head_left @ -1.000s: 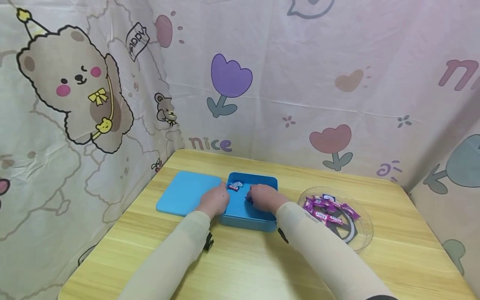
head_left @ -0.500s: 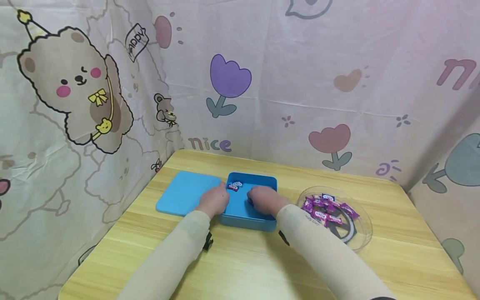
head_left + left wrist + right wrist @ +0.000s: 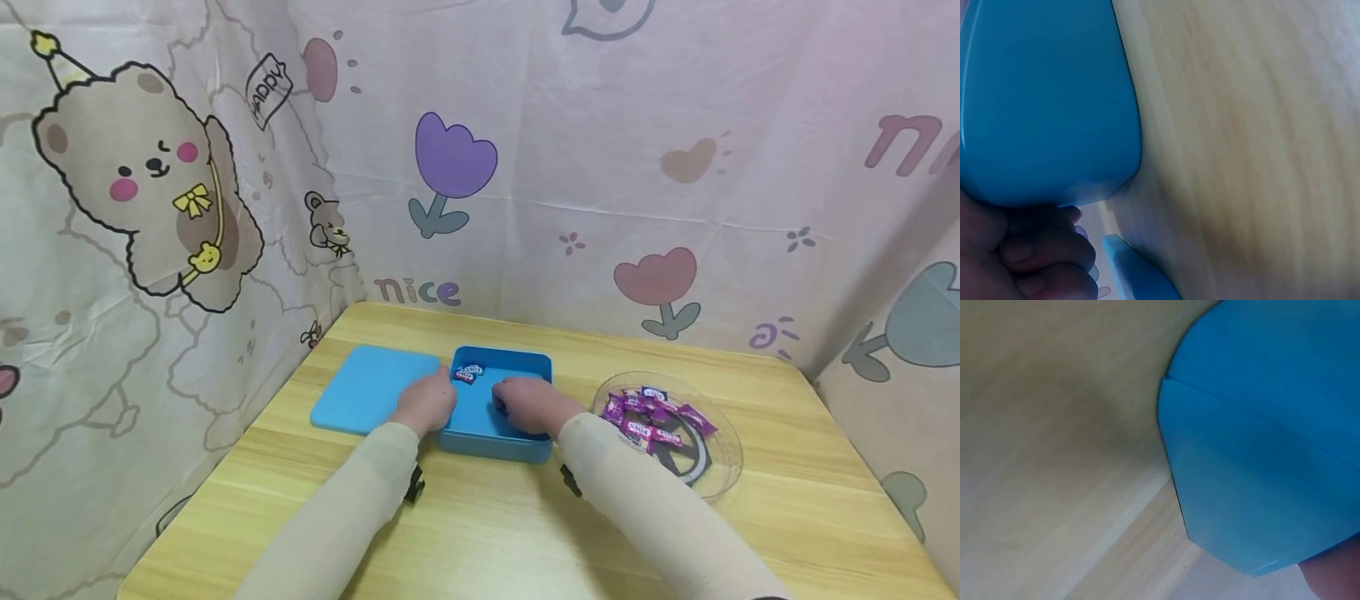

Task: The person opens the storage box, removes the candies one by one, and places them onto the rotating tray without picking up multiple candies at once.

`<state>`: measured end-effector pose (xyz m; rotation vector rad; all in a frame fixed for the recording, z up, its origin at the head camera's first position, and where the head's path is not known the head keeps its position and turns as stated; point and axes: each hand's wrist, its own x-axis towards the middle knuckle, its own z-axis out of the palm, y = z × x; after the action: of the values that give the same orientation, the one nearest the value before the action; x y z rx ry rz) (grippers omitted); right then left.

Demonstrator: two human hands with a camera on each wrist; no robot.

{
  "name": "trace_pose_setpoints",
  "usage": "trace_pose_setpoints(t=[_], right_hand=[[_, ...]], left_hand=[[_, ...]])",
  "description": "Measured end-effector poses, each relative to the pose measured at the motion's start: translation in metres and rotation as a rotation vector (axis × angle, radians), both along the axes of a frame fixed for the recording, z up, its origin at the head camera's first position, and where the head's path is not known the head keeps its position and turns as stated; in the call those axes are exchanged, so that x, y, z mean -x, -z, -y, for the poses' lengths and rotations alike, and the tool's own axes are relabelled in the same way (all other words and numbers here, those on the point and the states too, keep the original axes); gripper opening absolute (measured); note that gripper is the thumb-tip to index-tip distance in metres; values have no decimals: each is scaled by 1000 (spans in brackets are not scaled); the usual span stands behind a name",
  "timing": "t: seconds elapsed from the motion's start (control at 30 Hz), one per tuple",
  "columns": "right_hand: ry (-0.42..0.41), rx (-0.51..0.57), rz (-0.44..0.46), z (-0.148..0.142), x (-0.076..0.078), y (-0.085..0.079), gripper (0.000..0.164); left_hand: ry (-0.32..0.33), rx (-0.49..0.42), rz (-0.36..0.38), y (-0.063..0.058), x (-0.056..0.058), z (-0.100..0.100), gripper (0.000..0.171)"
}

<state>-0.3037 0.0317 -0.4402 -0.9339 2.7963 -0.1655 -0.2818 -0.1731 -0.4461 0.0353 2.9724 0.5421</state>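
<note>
In the head view, a blue rectangular box (image 3: 495, 450) stands on the table without a cover on it. My left hand (image 3: 426, 402) grips its left wall, and the left wrist view shows the curled fingers (image 3: 1054, 250) against the box's side. Inside the box, my right hand (image 3: 534, 405) is low near the floor and pinches a small dark purple wrapped candy (image 3: 500, 407), mostly hidden by the fingers. A few wrapped candies (image 3: 468, 373) lie in the box's far left corner. The right wrist view shows mainly the box's outer wall (image 3: 1254, 469).
A flat blue lid (image 3: 367, 387) lies left of the box, partly behind my left hand. To the right, a clear round dish (image 3: 731, 467) holds several purple and pink wrapped candies (image 3: 637, 429). A printed cloth (image 3: 540, 167) hangs behind the wooden table (image 3: 480, 533).
My right hand has shifted slightly nearer to me inside the box, still with the candy. The left hand stays on the box wall. The head view has tilted a little.
</note>
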Motion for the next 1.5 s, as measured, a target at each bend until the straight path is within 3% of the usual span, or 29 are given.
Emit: trace_pose_setpoints(t=[0.23,0.5,0.83,1.5], right_hand=[[-25,62,-51,-7,2,-3,8],[-31,160,-147,-28,-14,-21,13],[36,236,-132,-68,-27,-36,16],[184,278,-135,-189,-29,-25,21]], left_hand=[[-5,-8,4,2,0,0,56],[3,-2,-1,0,-1,-1,56],[20,-22,-10,-1,-1,2,55],[52,0,-17,1,-1,2,55]])
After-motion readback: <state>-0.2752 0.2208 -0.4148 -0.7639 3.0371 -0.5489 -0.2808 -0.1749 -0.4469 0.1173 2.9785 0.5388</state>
